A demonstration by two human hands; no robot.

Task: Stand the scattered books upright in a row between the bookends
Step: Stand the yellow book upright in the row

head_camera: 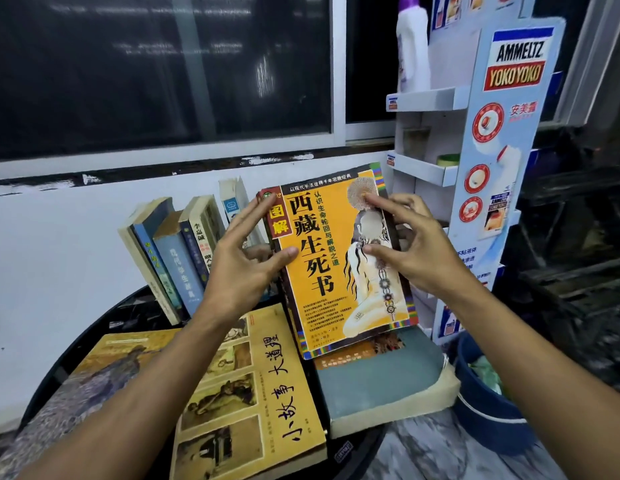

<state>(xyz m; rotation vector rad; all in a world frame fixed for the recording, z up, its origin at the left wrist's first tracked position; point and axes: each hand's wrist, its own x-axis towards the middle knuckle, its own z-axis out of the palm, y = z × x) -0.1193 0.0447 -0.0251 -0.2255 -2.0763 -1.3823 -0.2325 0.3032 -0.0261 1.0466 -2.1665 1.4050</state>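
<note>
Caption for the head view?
Left hand and right hand hold an orange book beside the leaning row of books; flat books lie below.

Single head view — forward and down, close above the round table [126, 308]

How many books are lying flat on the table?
3: a painting-cover book at the left, a yellow book in the middle, a thick grey book at the right. The held orange book may hide more.
</note>
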